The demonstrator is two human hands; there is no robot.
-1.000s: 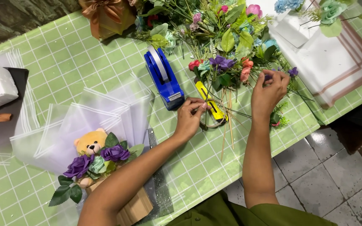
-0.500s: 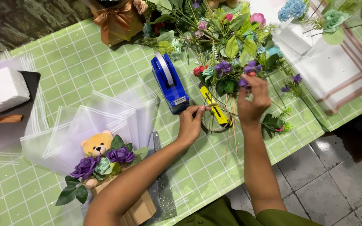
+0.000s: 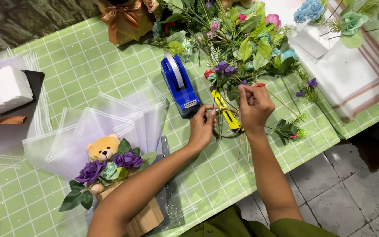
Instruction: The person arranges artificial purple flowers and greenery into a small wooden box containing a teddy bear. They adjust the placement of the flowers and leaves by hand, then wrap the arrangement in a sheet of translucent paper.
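Observation:
My left hand (image 3: 202,127) rests on the green checked table (image 3: 66,66), its fingertips pinching the left edge of a thin tape ring (image 3: 232,131). The ring lies over a yellow utility knife (image 3: 225,115), just right of a blue tape dispenser (image 3: 180,86). My right hand (image 3: 254,107) is beside the left, fingers closed on a thin artificial flower stem with a small purple and red bud (image 3: 243,83) at its tip. Thin wooden sticks (image 3: 241,151) lie under my right wrist.
A heap of artificial flowers and leaves (image 3: 246,44) lies behind my hands. A teddy bear bouquet (image 3: 104,151) in clear wrap sits front left. A white foam block (image 3: 1,90) is far left, white foam with blue flowers (image 3: 352,74) right. Table edge and tiled floor (image 3: 352,175) lie front right.
My right hand has come left and nearer to my left hand, bringing the small flower stem with it. My left hand has stayed at the tape ring.

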